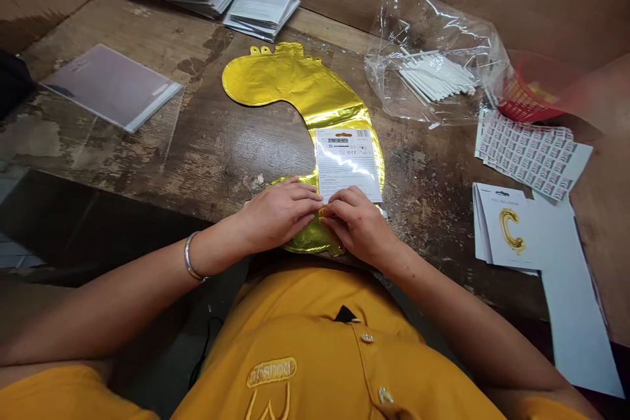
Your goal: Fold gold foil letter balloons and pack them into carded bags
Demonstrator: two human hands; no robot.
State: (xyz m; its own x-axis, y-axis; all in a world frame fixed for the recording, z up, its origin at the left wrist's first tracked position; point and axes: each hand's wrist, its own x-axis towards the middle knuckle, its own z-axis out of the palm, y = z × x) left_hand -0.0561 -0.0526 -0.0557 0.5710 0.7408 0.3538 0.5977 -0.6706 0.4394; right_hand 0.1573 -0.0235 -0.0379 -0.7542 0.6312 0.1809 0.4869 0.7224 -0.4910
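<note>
A flat gold foil balloon (275,75), shaped like a letter C, lies on the table in front of me. On its right part rests a white printed card (350,164) with a hanger slot at its top. My left hand (283,211) lies across the lower part of the foil, fingers stretched out and close together, tips by the card's lower left corner. Bent fingers of my right hand (357,222) pinch the foil just below the card's lower edge. The two hands' fingertips nearly meet there. My left thumb is hidden.
Clear plastic sleeves (115,85) lie at the left. Card stacks (263,6) stand at the back. To the right are a clear bag of white sticks (436,75), a red basket (534,88), sticker sheets (534,154) and folded cards (502,226) picturing a gold C.
</note>
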